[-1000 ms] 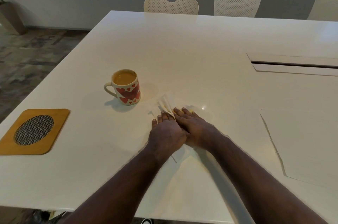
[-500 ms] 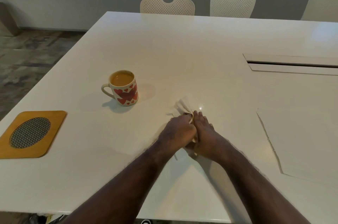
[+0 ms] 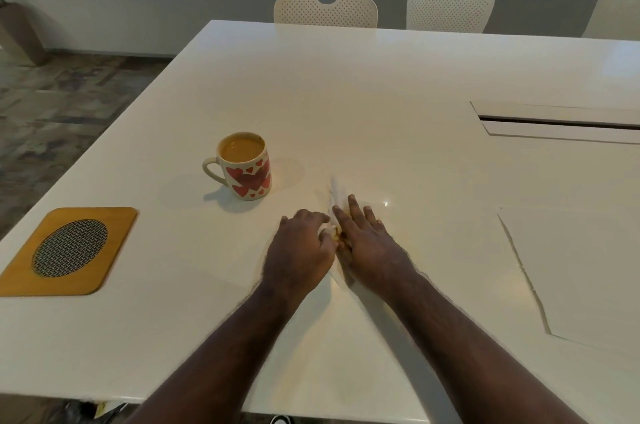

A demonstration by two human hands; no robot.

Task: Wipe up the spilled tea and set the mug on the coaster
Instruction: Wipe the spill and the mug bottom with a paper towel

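Tissue sits on the table between both hands, mostly hidden; one white end sticks out past the fingertips, pointing away from the person, so its long axis runs roughly front-to-back. A yellow-brown tea stain shows where the hands meet. Left hand has fingers curled, tips pinching the tissue's edge. Right hand lies flat w/ fingers spread, pressing it down. Judging from this, wiping isn't finished.

Mug, full of tea, stands upright up and to the left of the hands, handle facing left, well apart from the wooden coaster near the table's left edge. Left hand is nearer to both, so it's prob. the one to carry the mug leftward.
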